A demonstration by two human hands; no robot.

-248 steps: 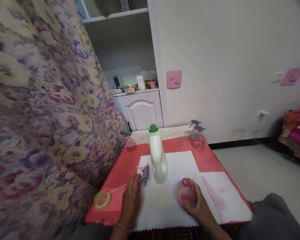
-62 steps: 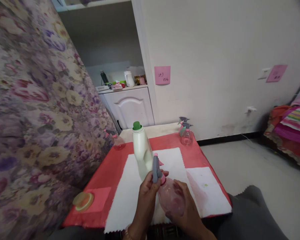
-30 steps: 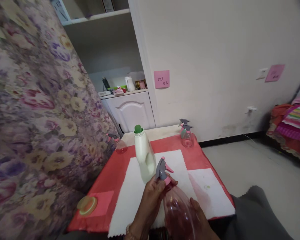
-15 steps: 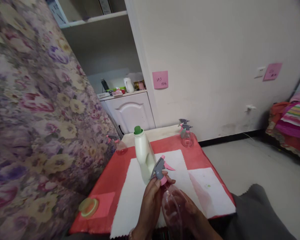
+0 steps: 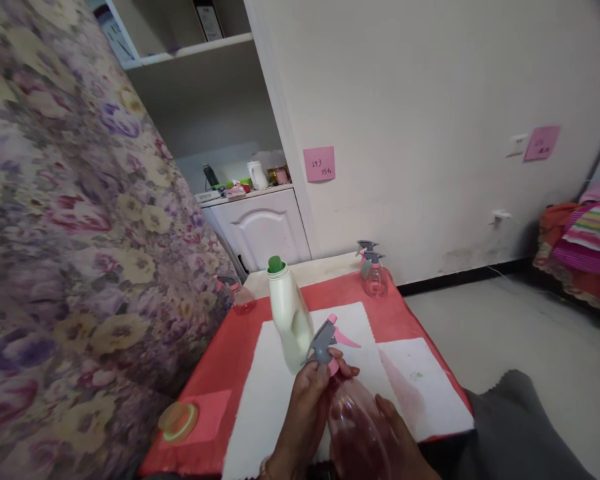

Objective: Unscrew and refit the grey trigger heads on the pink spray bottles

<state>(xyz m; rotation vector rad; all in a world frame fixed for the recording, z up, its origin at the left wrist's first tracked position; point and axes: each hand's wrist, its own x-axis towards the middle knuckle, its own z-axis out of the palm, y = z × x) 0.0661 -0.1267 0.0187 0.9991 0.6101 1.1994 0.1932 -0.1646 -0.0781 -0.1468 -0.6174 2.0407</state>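
Note:
A clear pinkish spray bottle (image 5: 355,420) with a grey and pink spray head (image 5: 324,340) is held between both hands at the lower middle. My left hand (image 5: 305,400) has its fingers closed round the pink collar below the spray head. Against the right side of the bottle's body, my right hand (image 5: 400,433) wraps its fingers. Just behind stands a pale green jug (image 5: 287,313), upright, with a green piece in its mouth. A white cloth (image 5: 265,400) lies under the jug and hands on the red table cover (image 5: 220,353).
More spray bottles stand at the back right (image 5: 376,280) and back left (image 5: 243,300). A round lid (image 5: 179,422) lies at the front left. A stained white sheet (image 5: 430,387) is on the right. Floral curtain (image 5: 80,267) hangs left.
The spray bottle, held in both hands, has shifted slightly right and its spray head leans further right. My right hand sits somewhat higher in view against the bottle's side.

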